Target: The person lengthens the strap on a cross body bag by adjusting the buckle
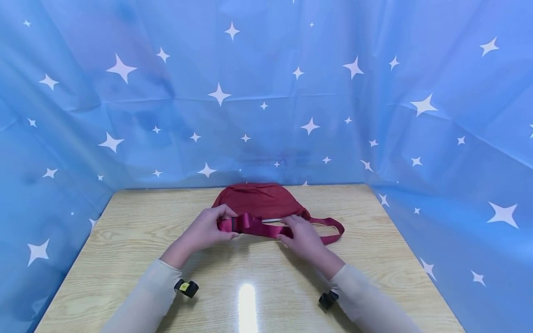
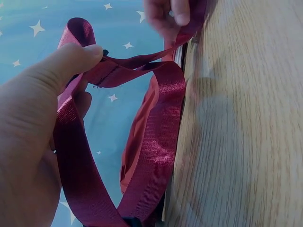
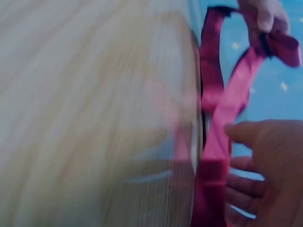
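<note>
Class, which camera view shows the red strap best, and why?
The left wrist view: the strap appears large and sharpest there, looping from the left hand. The head view shows it small, in front of the red bag, partly hidden by the right hand. The right wrist view shows it large but blurred.

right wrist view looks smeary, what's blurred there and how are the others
Right wrist view: the pale wood-grain table and shiny dark red webbing strap are smeared; head view: soft shadows and a white glare streak lie on the table; left wrist view: strap texture is fairly crisp, the right hand at the top blurry.
</note>
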Tool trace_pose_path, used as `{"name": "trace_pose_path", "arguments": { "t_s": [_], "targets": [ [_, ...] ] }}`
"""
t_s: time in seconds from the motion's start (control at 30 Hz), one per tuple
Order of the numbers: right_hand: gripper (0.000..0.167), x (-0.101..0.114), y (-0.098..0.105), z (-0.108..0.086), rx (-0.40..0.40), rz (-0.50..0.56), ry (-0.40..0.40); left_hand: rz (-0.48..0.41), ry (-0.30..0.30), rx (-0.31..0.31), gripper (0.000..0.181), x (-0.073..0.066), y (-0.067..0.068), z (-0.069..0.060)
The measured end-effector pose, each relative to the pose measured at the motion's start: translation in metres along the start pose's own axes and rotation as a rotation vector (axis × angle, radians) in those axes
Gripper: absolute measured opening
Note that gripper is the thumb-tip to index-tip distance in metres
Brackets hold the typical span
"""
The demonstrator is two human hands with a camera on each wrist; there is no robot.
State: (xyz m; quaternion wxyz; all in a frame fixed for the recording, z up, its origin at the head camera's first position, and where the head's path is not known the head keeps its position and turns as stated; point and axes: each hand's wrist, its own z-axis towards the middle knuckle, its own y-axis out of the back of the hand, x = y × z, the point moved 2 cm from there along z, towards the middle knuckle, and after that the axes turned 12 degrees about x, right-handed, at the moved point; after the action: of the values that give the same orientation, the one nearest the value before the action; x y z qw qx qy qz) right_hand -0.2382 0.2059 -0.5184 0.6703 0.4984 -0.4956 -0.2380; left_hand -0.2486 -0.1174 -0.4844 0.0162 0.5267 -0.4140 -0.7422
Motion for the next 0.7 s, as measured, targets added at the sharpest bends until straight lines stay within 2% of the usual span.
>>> {"name": "trace_pose_path", "arguments": {
  "t_s": [0.07,0.17,0.3,0.4,0.53,0.7],
  "targets": [
    [0.039,0.010,-0.006,0.009,0.025,0.117,0.027,-0.001,-0.001,-0.002,0.046,0.000,0.000,0.000],
    [0.027,0.022,-0.013,0.019,0.051,0.295,0.058,-0.006,-0.007,-0.003,0.046,0.000,-0.001,0.000],
    [0.015,0.028,-0.012,0.020,0.045,0.432,0.082,-0.009,-0.004,-0.004,0.046,0.000,0.000,-0.001],
    [0.014,0.027,-0.005,0.015,0.015,0.472,0.108,-0.008,0.012,-0.006,0.046,-0.001,0.002,-0.002],
    [0.016,0.019,0.006,0.007,0.002,0.473,0.122,-0.001,0.016,0.000,0.046,-0.003,0.004,-0.004],
    [0.014,-0.004,0.015,-0.002,0.029,0.448,0.070,0.000,0.012,-0.004,0.046,0.001,0.005,-0.005]
  ]
}}
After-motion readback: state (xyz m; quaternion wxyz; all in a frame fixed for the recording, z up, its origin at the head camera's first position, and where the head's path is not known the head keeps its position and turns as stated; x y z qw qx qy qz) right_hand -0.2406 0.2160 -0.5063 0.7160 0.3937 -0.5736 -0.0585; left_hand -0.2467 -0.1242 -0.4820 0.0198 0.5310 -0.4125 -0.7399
